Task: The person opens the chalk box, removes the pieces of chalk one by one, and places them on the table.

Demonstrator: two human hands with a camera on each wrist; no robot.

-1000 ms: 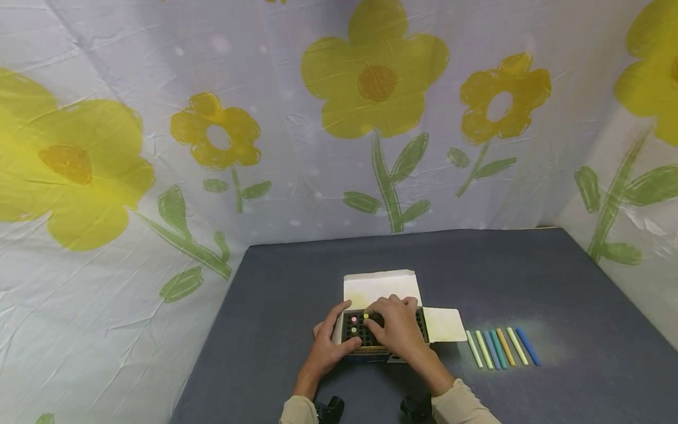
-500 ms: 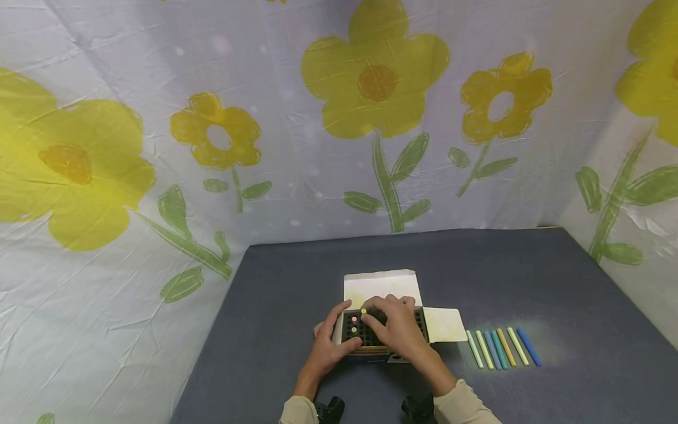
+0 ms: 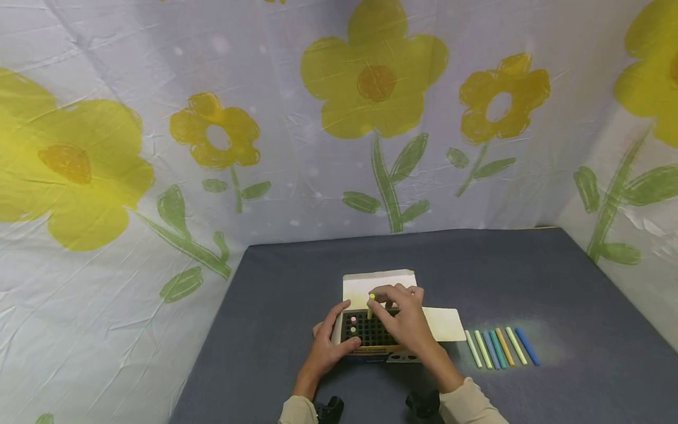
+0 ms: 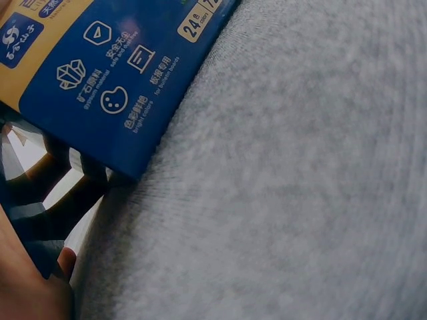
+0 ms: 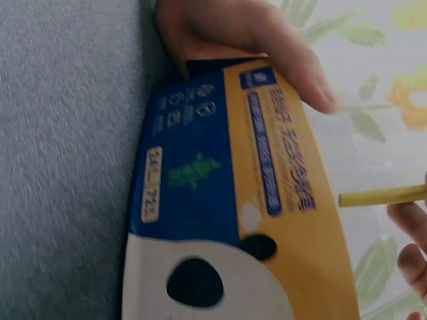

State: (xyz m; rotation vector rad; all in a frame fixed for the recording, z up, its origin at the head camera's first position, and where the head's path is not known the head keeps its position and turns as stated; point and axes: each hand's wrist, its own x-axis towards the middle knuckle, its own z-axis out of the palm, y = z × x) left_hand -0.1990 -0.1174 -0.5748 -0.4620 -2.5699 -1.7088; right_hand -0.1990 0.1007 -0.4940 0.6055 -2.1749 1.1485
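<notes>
A chalk box with a black holed insert stands on the table, its white lid flap folded back. My left hand grips its left end, the thumb over the front edge and the index finger along the side. My right hand pinches a yellow chalk stick between thumb and index finger, upright above the holes. In the right wrist view the yellow chalk is apart from the box. A pink chalk and a light green chalk stand in the insert. Its right part is hidden behind my right hand.
Right of the box a white side flap sticks out. Beyond it several chalk sticks lie in a row on the dark grey table, with chalk dust around them. A flower-printed cloth hangs behind the table.
My right hand has risen and shifted slightly right, drawing the yellow chalk up out of the insert, so more of its length shows. The left hand and the box have stayed put.
</notes>
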